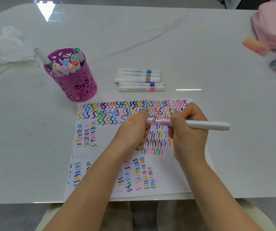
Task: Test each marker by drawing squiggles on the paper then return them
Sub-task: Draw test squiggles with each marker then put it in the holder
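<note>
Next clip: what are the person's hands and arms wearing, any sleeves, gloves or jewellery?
Nothing visible. The left hand and right hand are ungloved, with no rings showing, and both forearms are bare to the frame's edge: no sleeves, watch or bracelet.

the table (150, 47) was glossy white marble-look stone, catching reflections. the paper (103, 139) was matt, and the markers (140, 80) looked smooth plastic. the purple pen holder (77, 87) was perforated, seemingly metal; crumpled tissue (3, 47) looked soft.

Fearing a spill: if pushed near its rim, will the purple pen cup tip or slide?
The purple pen cup likely tips: it is tall, with markers leaning above the rim. Pushed low, it may slide, as the table looks glossy.
</note>
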